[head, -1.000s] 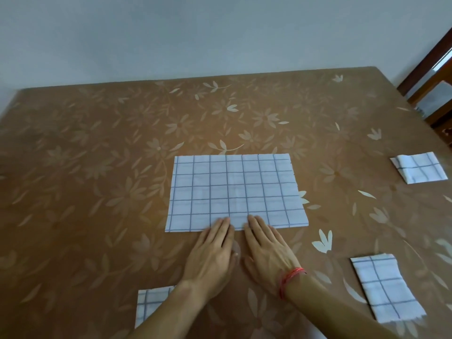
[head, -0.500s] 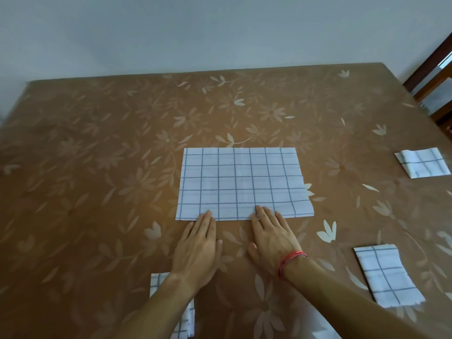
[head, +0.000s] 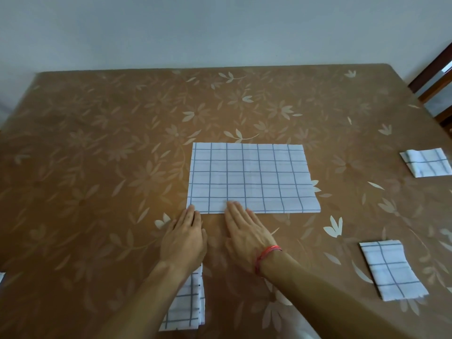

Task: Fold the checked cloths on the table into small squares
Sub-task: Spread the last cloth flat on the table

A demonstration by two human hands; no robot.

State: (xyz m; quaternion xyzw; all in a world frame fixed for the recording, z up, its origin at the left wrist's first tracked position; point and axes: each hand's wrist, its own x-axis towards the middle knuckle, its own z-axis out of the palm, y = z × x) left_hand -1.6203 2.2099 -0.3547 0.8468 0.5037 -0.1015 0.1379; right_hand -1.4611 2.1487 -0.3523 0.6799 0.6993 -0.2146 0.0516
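A brown cover [head: 97, 167] fills most of the frame. It is shiny and has pale flowers and leaves all over it. Some flowers are almost white, like the one at the lower right. A plain, light grey-blue wall [head: 220, 30] runs across the top. At the upper right edge stands part of a dark wooden chair [head: 437, 69]. A red string band [head: 267, 255] shows low in the frame, a little right of the middle.

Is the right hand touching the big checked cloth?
Touching: in the head view, fingertips of the right hand lie on the near edge of the big checked cloth.
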